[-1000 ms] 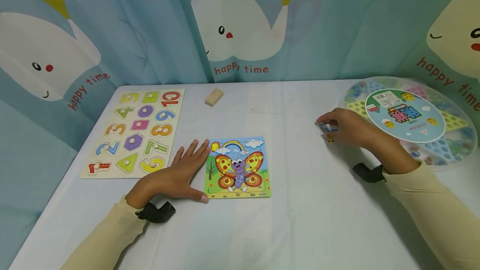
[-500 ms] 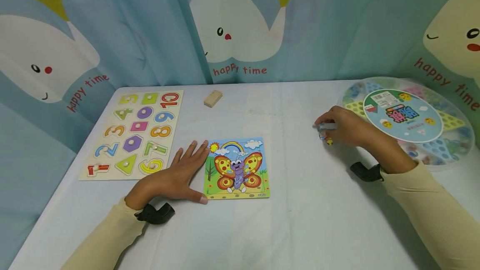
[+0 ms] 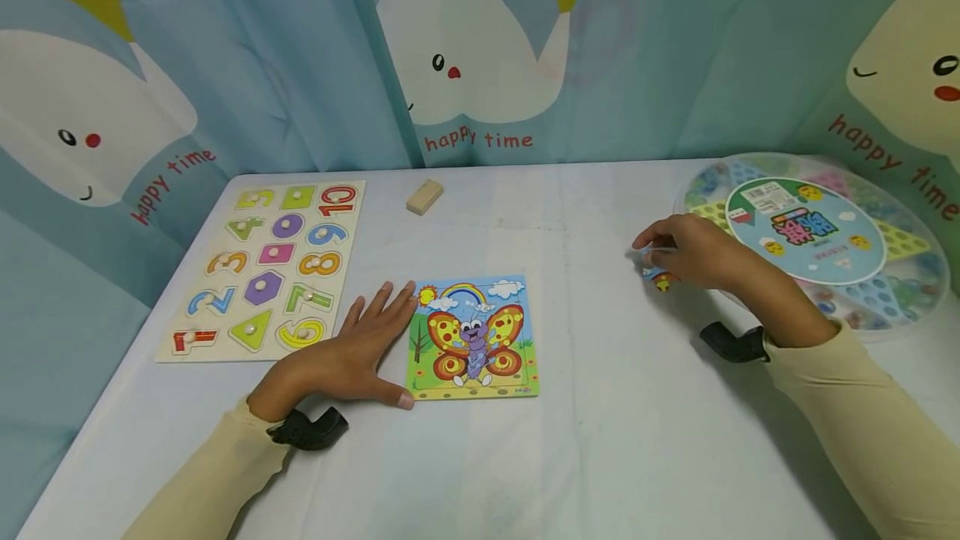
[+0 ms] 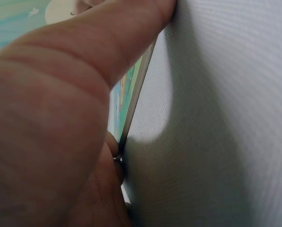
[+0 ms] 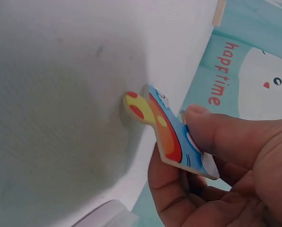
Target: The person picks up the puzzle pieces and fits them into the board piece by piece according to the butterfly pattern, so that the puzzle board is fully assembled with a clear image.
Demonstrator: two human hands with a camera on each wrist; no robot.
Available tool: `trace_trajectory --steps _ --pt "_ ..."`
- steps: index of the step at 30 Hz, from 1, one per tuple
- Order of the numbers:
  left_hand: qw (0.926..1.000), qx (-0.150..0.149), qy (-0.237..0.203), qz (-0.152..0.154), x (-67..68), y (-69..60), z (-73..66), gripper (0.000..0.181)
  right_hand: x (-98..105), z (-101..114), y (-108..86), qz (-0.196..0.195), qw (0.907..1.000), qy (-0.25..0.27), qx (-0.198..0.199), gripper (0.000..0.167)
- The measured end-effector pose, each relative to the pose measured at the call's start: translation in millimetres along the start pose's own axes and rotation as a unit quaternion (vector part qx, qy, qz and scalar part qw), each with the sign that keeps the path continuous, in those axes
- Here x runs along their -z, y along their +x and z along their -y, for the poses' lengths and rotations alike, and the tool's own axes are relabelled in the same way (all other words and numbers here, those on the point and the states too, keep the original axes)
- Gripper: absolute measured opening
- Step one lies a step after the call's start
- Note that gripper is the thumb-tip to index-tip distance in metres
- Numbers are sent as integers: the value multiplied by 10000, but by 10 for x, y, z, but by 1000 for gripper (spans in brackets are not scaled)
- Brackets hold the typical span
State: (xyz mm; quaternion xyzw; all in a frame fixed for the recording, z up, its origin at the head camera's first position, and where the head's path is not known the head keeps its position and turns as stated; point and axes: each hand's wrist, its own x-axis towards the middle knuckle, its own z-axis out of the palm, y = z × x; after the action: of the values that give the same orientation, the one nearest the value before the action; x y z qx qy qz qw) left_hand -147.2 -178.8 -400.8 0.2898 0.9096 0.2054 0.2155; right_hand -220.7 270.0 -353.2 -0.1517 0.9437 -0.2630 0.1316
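Note:
A butterfly jigsaw puzzle (image 3: 474, 340) lies flat on the white table, its picture facing up. Beside its left edge my left hand (image 3: 348, 361) rests with fingers and thumb spread; the left wrist view shows the puzzle's edge (image 4: 137, 90) between thumb and fingers. My right hand (image 3: 697, 252) is off to the right, pinching a puzzle piece (image 5: 171, 135) between thumb and fingers. The piece is blue with a red, orange and yellow pattern and a rounded yellow tab. It is tilted just over the cloth, and the fingers cover part of it.
A wooden number board (image 3: 264, 273) with knobbed pieces lies at the left. Toward the back is a small wooden block (image 3: 425, 197). A round clear case (image 3: 810, 232) of colourful parts sits at the right, partly behind my right hand. A curtain (image 3: 645, 65) hangs behind the table.
The puzzle piece has turned in my right hand, so more of its coloured face shows. My right hand has barely shifted, and the left stays beside the puzzle.

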Motion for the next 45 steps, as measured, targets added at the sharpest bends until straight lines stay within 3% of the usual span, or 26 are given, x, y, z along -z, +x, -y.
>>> trace_trajectory --steps 15,23,32,45 --pt "10000 75 23 20 10 -3 -8 123 27 -57 -29 -81 9989 340 -304 25" --pt "10000 71 27 4 6 -4 -20 124 9 -64 -8 45 9993 351 -145 30" --pt "10000 42 49 -1 9 2 -20 124 -24 18 22 -251 9993 238 138 23" --pt "10000 18 69 20 9 7 -14 124 -145 175 53 14 9896 1314 589 23"
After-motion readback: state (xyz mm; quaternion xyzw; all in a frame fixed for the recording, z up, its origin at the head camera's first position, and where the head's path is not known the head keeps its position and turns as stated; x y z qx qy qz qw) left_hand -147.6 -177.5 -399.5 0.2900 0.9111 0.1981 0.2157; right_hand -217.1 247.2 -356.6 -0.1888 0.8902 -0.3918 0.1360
